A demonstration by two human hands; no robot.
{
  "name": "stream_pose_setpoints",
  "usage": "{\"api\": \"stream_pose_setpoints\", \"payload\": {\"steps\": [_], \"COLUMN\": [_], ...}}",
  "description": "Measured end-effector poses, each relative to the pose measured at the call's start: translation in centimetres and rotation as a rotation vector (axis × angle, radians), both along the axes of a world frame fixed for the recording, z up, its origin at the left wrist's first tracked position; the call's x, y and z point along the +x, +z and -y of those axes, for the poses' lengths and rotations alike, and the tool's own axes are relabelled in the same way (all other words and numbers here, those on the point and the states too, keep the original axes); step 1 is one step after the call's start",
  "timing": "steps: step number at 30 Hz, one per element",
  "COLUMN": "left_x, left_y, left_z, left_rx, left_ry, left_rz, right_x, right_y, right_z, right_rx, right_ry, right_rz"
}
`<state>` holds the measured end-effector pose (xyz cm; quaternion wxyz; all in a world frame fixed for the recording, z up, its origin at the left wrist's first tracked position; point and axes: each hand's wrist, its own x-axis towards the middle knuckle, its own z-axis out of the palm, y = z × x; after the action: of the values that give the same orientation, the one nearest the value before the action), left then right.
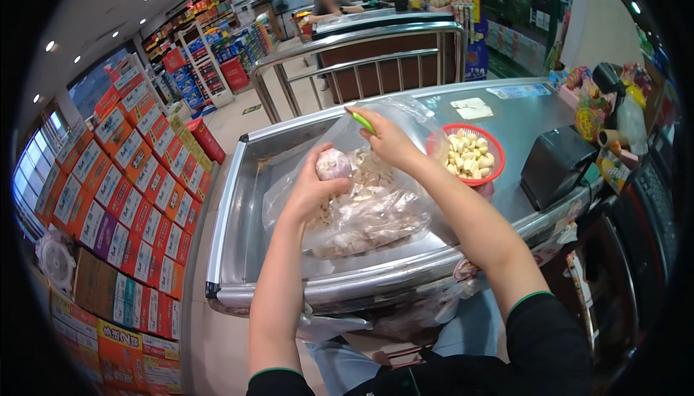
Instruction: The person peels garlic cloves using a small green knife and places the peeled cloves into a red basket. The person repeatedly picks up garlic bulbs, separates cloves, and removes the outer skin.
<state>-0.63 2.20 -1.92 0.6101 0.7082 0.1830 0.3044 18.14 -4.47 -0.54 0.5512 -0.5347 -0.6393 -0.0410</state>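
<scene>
A whole garlic bulb (332, 165) with purplish skin rests in my left hand (310, 185), fingers curled around its far side and thumb in front. To the right, my right hand (391, 140) grips a small knife by its green handle (363, 123); most of its blade is hidden from view. Below both hands, a clear plastic bag (379, 211) lies spread on the metal counter, with loose garlic skins (371, 171) on it and more garlic showing through the film. Beyond my right forearm, a red plastic basket (500, 164) holds many peeled garlic cloves (470, 156).
The metal checkout counter (520, 116) has a raised rim. A black device (557, 165) stands at its right end. A steel railing (374, 38) runs behind the counter. Stacked cartons (130, 179) line the left side. A person (331, 5) leans on a farther counter.
</scene>
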Motion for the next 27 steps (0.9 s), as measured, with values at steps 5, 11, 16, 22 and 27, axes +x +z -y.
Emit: {"api": "stream_pose_setpoints", "payload": {"steps": [5, 11, 16, 22, 27], "left_x": [0.3, 0.6, 0.8, 0.9, 0.9], "left_y": [-0.8, -1.3, -1.1, 0.0, -0.5], "left_z": [-0.1, -0.2, 0.4, 2.0, 1.9], "left_rx": [0.221, 0.374, 0.520, 0.593, 0.593], "left_ry": [0.237, 0.319, 0.409, 0.536, 0.525], "left_rz": [-0.057, -0.163, -0.214, -0.240, -0.263], "right_x": [-2.5, -3.1, -2.9, -2.6, -2.9], "right_y": [-0.3, -0.7, 0.0, -1.1, -1.1], "right_z": [3.2, 4.2, 4.2, 3.8, 3.9], "right_rx": [-0.406, -0.411, -0.448, -0.489, -0.452], "right_ry": [-0.086, -0.262, -0.322, -0.356, -0.379], "right_rz": [0.239, 0.495, 0.544, 0.553, 0.559]}}
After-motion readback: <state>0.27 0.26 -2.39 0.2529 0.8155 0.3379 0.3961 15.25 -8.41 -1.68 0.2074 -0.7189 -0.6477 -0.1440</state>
